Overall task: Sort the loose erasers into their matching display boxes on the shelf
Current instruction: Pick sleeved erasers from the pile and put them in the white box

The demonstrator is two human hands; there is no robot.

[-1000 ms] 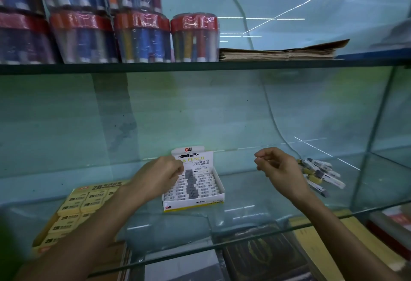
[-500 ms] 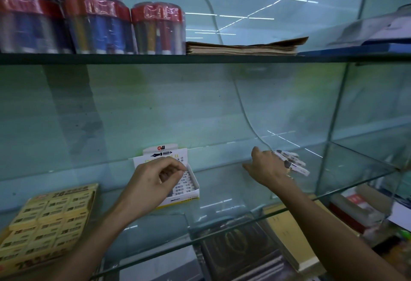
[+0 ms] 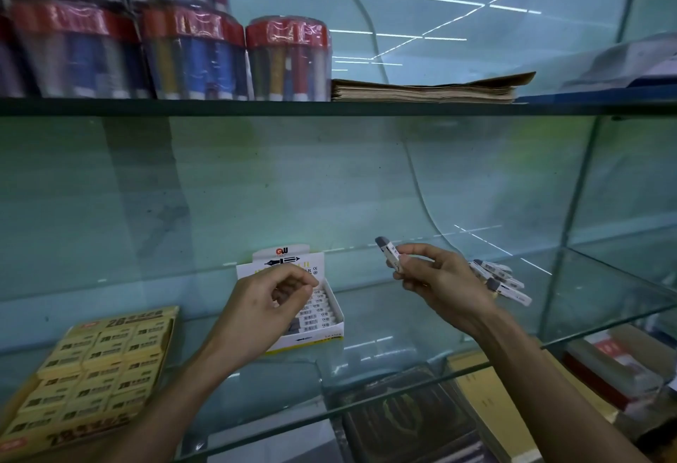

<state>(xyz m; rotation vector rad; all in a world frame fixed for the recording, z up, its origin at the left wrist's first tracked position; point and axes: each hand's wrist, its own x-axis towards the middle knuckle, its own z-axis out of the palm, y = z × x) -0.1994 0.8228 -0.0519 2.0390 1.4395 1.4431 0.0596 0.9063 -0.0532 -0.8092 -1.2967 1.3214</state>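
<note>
Right hand: pinches a grey-tipped white sleeved eraser, raised right of the white cardboard display box
Left hand: fingers curled over box, contents unclear
Open glass: between box and loose erasers
Change: right hand earlier reached the pile, now lifted

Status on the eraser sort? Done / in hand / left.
Done: the white display box already holds rows of grey-tipped erasers, and the yellow box looks packed.
In hand: the right hand pinches one grey-tipped eraser in the air; the left hand hovers over the white box, apparently holding nothing.
Left: a small pile of loose erasers on the glass shelf behind the right hand.
</note>
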